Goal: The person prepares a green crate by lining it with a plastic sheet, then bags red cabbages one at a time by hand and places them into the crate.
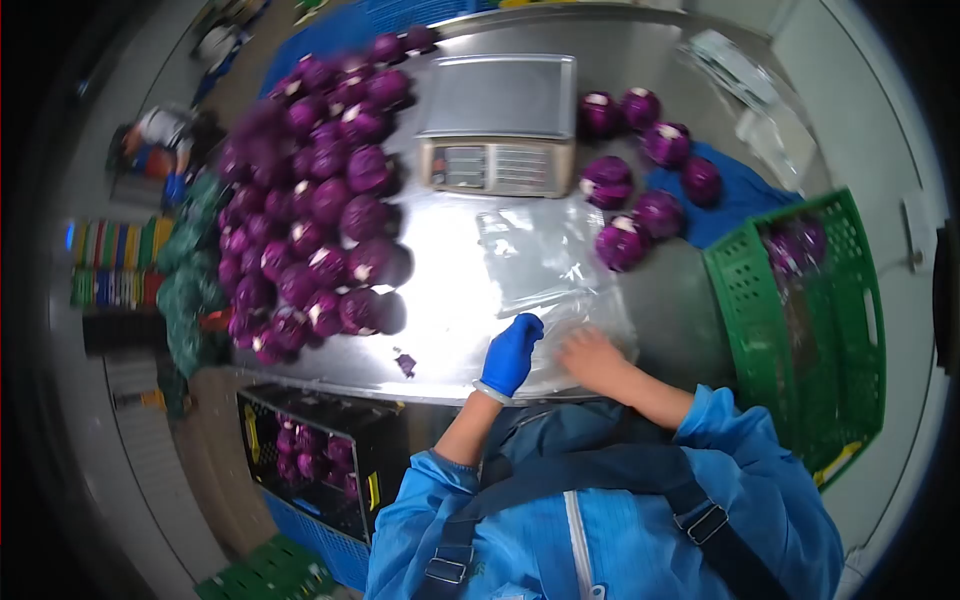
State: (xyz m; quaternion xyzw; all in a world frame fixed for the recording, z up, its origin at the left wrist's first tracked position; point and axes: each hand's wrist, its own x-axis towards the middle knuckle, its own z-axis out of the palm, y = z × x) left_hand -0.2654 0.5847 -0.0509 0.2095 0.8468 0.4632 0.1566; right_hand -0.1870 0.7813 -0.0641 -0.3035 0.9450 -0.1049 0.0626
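Note:
My left hand [511,353], in a blue glove, is over the front part of the metal table [440,240], its fingers curled together at the edge of clear plastic bags [545,255]; whether it pinches the plastic is too small to tell. Just to its right, my bare right hand [592,358] lies over the plastic, its fingers smeared by motion. Beyond the bags stands a weighing scale [497,125] with a bare plate. Many red cabbages [330,203] are heaped on the left, and several more cabbages [621,243] lie to the right of the scale.
A green crate [815,340] at the right holds bagged cabbage. Below the table's left side, a black crate [375,425] contains cabbages. A blue cloth [720,225] and plastic packaging [735,70] lie on the table's right side. Another person [160,140] is at the far left.

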